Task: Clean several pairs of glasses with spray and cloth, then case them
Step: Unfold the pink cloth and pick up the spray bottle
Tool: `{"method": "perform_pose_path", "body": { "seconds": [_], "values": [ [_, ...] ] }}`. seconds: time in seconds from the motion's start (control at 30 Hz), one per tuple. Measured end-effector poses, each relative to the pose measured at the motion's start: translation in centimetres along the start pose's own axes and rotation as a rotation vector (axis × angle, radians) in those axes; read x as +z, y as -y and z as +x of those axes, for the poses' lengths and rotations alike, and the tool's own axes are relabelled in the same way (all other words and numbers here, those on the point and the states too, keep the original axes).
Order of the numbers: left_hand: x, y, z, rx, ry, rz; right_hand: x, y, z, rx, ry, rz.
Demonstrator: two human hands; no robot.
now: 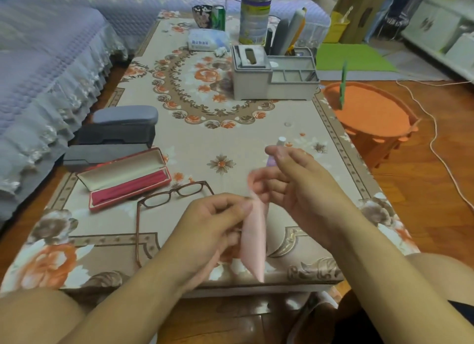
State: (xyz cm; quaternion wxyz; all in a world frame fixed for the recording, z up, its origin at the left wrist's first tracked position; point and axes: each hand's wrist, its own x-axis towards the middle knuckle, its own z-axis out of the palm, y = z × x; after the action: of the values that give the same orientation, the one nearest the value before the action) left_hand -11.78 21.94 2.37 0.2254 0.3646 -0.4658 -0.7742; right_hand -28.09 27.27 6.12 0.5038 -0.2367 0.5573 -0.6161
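Both hands up over near edge of tabletop point(256, 128), working a pink cloth point(254, 230).

Left hand point(213, 223): fingers curled, thumb and forefinger pinching cloth's upper left edge. Cloth hangs down from there as a narrow folded strip, lower tip past tabletop's front edge.

Right hand point(289, 179): fingers curled, clamped on cloth's top corner, just right of and above left hand. Hands nearly touching at the cloth. Motion blur on the top of the cloth, exact fold unclear.

Spray bottle point(278, 148): small, lilac body, white cap, upright on tabletop directly behind right hand, partly hidden by it. Contact with the fingers can't be told.

Glasses point(166, 200): brown frame, lying on tabletop left of left hand, lenses toward far side, one temple arm running toward near edge. Not touched by either hand.

Red case point(125, 179): open, lid up, red lining, just beyond glasses on the left.

Three dark cases point(115, 135): closed, stacked/grouped at left edge beyond red case.

Far side: grey organizer box point(274, 71) with pens, tin can point(255, 17), tissue pack point(207, 39). Orange stool point(372, 110) on floor to the right of table.
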Motion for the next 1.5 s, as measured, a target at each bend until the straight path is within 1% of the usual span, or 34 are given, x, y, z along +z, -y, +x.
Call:
{"method": "perform_pose_path", "body": {
  "seconds": [0.03, 0.07, 0.13, 0.17, 0.2, 0.23, 0.33, 0.43, 0.53, 0.63, 0.7, 0.77, 0.83, 0.9, 0.93, 0.97, 1.0, 1.07, 1.1, 1.17, 1.23, 1.37, 1.4, 1.47, 1.5],
  "values": [
    [-0.2, -0.2, -0.1, -0.053, 0.004, -0.119, 0.3, -0.3, -0.2, 0.016, 0.004, 0.018],
    [-0.3, -0.5, -0.1, -0.071, -0.009, -0.196, 0.6, -0.9, -0.5, -0.015, -0.018, -0.083],
    [-0.7, -0.9, -0.1, -0.060, -0.040, -0.287, 0.8, -2.4, -1.1, -0.201, -0.138, -0.523],
    [-0.9, -0.9, -0.1, -0.050, -0.055, -0.300, 0.9, -2.9, -1.4, -0.295, -0.179, -0.689],
    [-1.1, -1.0, -0.1, -0.039, -0.062, -0.287, 0.9, -3.3, -1.5, -0.347, -0.181, -0.764],
    [-1.3, -0.8, -0.1, -0.033, -0.070, -0.256, 1.1, -3.5, -1.6, -0.352, -0.150, -0.756],
    [-1.4, -0.7, -0.2, 0.030, -0.133, -0.168, 1.4, -3.7, -1.6, -0.294, -0.036, -0.625],
    [-1.5, -0.7, -0.4, 0.083, -0.162, -0.129, 1.7, -3.9, -1.5, -0.232, 0.007, -0.496],
    [-1.9, -0.9, -0.6, 0.115, -0.151, -0.084, 1.9, -3.9, -1.5, -0.163, 0.048, -0.356],
    [-2.4, -1.0, -0.7, 0.135, -0.120, 0.139, 1.8, -4.0, -1.5, -0.132, 0.084, -0.308],
    [-2.6, -1.1, -0.8, 0.105, -0.087, 0.211, 1.7, -4.0, -1.4, -0.097, 0.086, -0.244],
    [-3.0, -1.5, -0.7, 0.066, -0.063, 0.134, 1.4, -3.8, -1.2, -0.092, 0.063, -0.222],
    [-3.5, -2.2, -0.6, 0.060, -0.056, -0.001, 1.0, -3.5, -0.8, -0.139, 0.010, -0.285],
    [-4.5, -3.0, -0.3, 0.104, -0.108, -0.077, 0.4, -3.2, -0.1, -0.212, -0.081, -0.384],
    [-5.2, -3.4, -0.2, 0.145, -0.154, -0.071, 0.2, -3.0, 0.2, -0.253, -0.134, -0.428],
    [-5.9, -3.7, 0.0, 0.202, -0.224, -0.003, 0.2, -2.5, 0.5, -0.293, -0.176, -0.472],
    [-6.6, -4.1, 0.1, 0.265, -0.309, 0.123, 0.4, -1.9, 0.8, -0.327, -0.196, -0.524],
    [-7.8, -5.1, 0.6, 0.380, -0.454, 0.383, 1.5, -0.5, 1.8, -0.377, -0.157, -0.669],
    [-8.3, -5.7, 0.8, 0.424, -0.491, 0.442, 2.3, 0.1, 2.6, -0.403, -0.127, -0.751],
    [-9.6, -6.7, 1.4, 0.476, -0.528, 0.469, 4.0, 1.2, 4.6, -0.461, -0.108, -0.846],
    [-11.4, -7.2, 1.8, 0.478, -0.569, 0.500, 5.6, 1.8, 6.7, -0.479, -0.109, -0.842],
    [-14.6, -6.7, 1.9, 0.414, -0.595, 0.574, 7.9, 0.6, 10.2, -0.407, -0.047, -0.845],
    [-15.1, -6.4, 2.1, 0.404, -0.623, 0.647, 8.2, -0.1, 10.8, -0.390, -0.026, -0.886],
    [-15.9, -5.9, 2.2, 0.392, -0.701, 0.894, 8.5, -1.7, 11.7, -0.351, 0.006, -1.054],
    [-16.2, -5.6, 2.2, 0.395, -0.727, 0.987, 8.4, -2.4, 11.6, -0.339, -0.007, -1.142]
  ]
}}
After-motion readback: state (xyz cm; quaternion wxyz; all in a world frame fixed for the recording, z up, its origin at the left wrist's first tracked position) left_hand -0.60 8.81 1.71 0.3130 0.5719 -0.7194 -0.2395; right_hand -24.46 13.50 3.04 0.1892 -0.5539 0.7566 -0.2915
